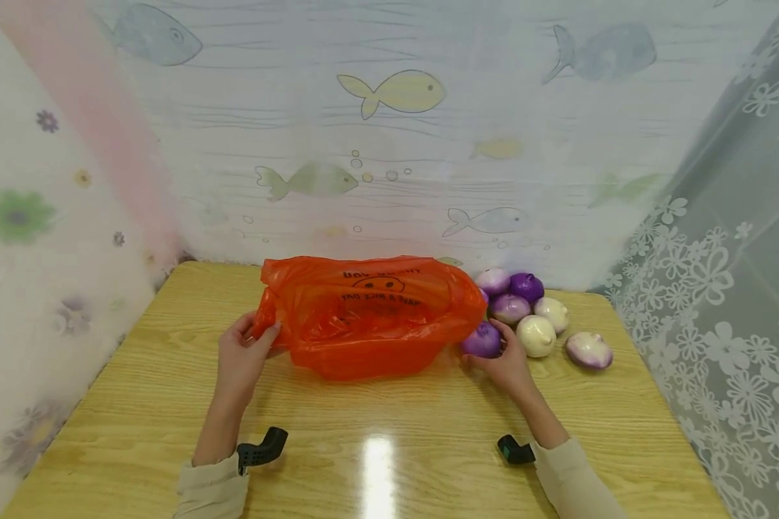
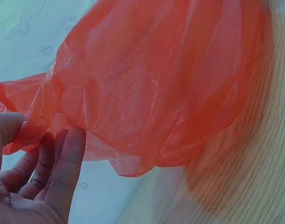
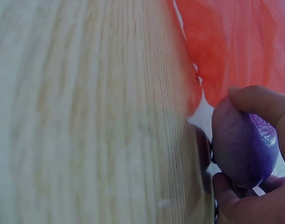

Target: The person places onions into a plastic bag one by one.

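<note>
A thin red plastic bag [image 1: 363, 353] with dark printing lies sideways across the back of the table. My left hand [image 1: 240, 360] pinches its crumpled left edge between thumb and fingers; the left wrist view shows that hand [image 2: 49, 182] with the thin red film [image 2: 147, 88] bunched at the fingertips. At the bag's other end, my right hand [image 1: 509, 364] grips a purple onion [image 1: 480, 340]. Up close in the right wrist view, thumb and fingers curl round this onion [image 3: 242, 144], beside the red bag [image 3: 235, 42].
Behind and right of my right hand sit several more onions, among them a dark purple onion [image 1: 526, 287], a white onion [image 1: 536, 336] and a white-and-purple onion [image 1: 589, 350]. The wooden table [image 1: 337, 447] ends against a fish-print curtain [image 1: 389, 144].
</note>
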`<state>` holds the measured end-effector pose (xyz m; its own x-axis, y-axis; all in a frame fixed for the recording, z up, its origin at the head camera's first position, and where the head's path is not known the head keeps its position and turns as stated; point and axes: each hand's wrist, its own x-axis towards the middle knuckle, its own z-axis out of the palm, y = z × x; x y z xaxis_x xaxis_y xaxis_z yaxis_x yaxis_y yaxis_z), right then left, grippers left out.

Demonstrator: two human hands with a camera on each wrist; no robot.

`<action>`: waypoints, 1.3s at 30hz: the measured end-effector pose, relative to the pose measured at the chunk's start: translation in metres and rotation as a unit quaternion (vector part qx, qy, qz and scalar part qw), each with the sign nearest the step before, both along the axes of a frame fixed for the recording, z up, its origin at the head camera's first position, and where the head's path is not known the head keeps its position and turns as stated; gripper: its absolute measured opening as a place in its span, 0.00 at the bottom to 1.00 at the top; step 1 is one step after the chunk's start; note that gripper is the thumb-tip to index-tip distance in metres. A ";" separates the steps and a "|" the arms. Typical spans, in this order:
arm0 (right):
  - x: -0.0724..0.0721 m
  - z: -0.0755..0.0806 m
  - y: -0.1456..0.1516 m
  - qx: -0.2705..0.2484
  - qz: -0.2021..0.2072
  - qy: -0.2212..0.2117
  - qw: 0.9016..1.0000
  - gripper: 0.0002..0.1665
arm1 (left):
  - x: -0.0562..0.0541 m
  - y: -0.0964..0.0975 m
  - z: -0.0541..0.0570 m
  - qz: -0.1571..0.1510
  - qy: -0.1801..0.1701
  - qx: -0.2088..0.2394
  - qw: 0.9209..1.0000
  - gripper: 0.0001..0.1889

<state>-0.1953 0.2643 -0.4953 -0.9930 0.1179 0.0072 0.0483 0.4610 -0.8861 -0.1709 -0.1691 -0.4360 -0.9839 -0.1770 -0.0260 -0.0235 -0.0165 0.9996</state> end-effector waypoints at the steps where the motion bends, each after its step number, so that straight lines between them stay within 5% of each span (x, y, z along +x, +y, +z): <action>1: 0.001 0.000 0.000 -0.001 0.001 0.003 1.000 0.54 | 0.000 0.000 0.000 0.001 0.002 0.001 1.000 0.22; 22: 0.024 0.017 0.000 -0.046 0.004 0.006 0.999 0.54 | 0.002 -0.004 -0.003 0.004 0.019 0.021 1.000 0.22; 32: 0.037 0.027 -0.005 -0.110 -0.017 0.089 0.990 0.55 | 0.002 -0.004 -0.004 0.000 0.032 0.023 0.999 0.24; 39: 0.052 0.051 -0.012 -0.144 -0.051 0.122 0.981 0.55 | 0.003 -0.001 -0.003 0.004 0.033 0.005 0.999 0.24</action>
<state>-0.1432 0.2528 -0.4441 -0.9489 0.2485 0.1944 -0.1478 0.1943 -0.9697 -0.1678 -0.1705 -0.4391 -0.9820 -0.1852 0.0362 0.0417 -0.0258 0.9988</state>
